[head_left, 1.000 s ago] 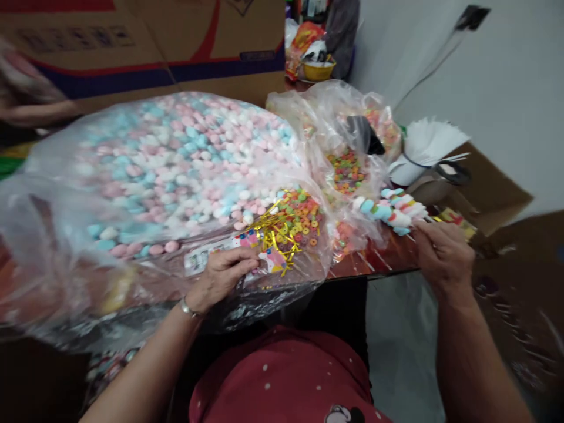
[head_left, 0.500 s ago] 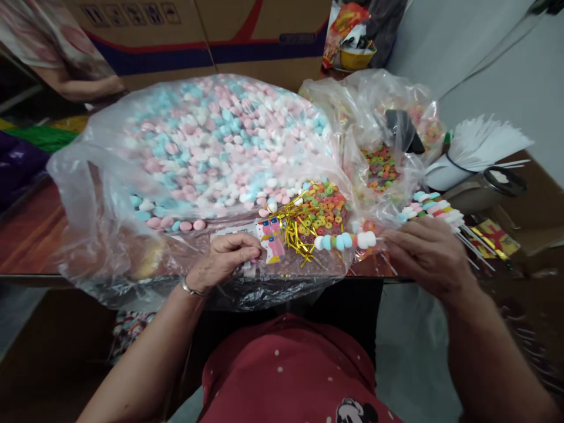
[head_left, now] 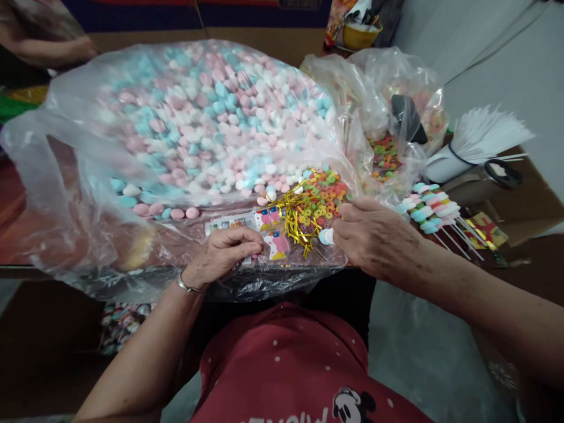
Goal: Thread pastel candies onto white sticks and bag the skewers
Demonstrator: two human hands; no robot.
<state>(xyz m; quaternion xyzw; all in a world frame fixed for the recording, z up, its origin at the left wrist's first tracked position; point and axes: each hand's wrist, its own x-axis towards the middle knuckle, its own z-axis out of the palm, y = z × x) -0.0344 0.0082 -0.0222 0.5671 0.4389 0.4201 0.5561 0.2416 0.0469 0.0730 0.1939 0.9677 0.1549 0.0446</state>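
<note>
My left hand (head_left: 231,249), with a bracelet on the wrist, is closed in a pinch at the edge of a small clear bag printed in pink, blue and yellow (head_left: 277,245). My right hand (head_left: 374,238) wraps round a marshmallow skewer (head_left: 326,236); only its blue and white tip shows past the fingers, pointing left. Gold twist ties (head_left: 299,232) lie between the hands, against a heap of ring-shaped gummies (head_left: 324,200). To the right, finished marshmallow skewers (head_left: 434,208) lie stacked with their white sticks towards me.
A big clear bag of pink, blue and white marshmallows (head_left: 211,117) covers most of the table. Behind on the right are bags of gummies (head_left: 385,155) and a container of white sticks (head_left: 445,164). Another person's arm (head_left: 48,53) is at the far left.
My right hand has moved left with the skewer, and its fingers now cover most of the marshmallows. The left hand keeps its pinch on the bag. The view has tilted down slightly.
</note>
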